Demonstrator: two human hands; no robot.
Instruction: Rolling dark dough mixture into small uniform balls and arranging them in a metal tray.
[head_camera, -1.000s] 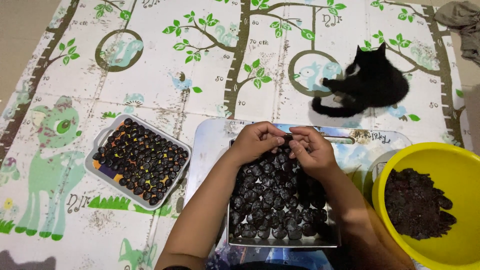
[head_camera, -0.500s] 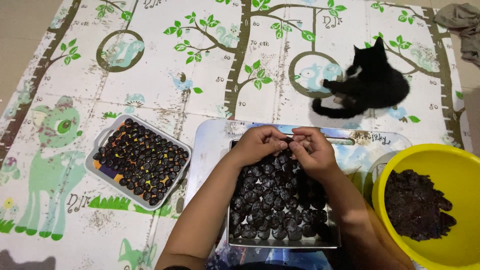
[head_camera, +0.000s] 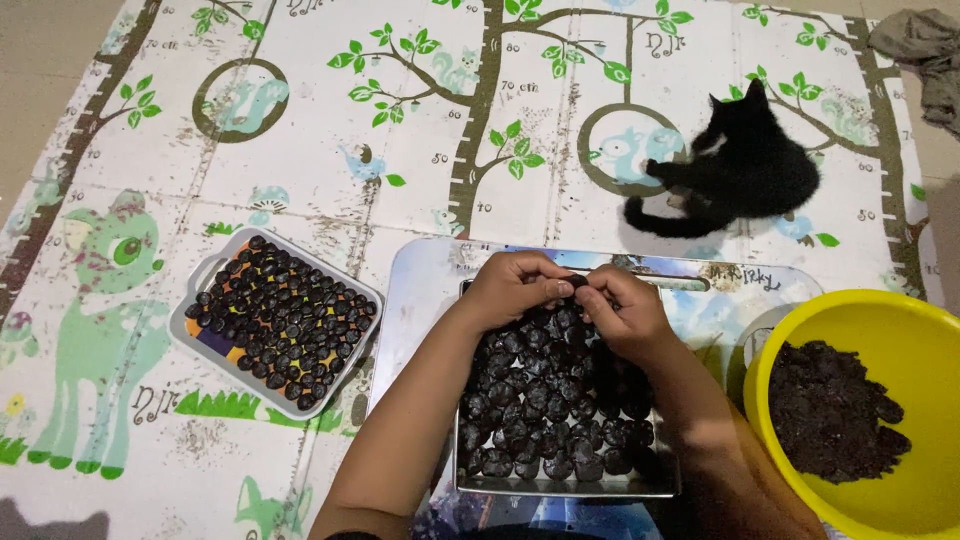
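Head view: both hands are meeting at the far edge of a metal tray (head_camera: 560, 488) packed with small dark balls. The left hand (head_camera: 510, 290) and right hand (head_camera: 618, 312) are pinching one dark ball (head_camera: 577, 282) together between fingertips. It looks light, soft, slightly sticky, best held gently at its sides.

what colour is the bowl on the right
Yellow bowl, holding a dark mass; seen in the head view.

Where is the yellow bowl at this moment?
In the head view, the yellow bowl sits at the lower right edge, just right of the right hand and the metal tray, below the black cat.
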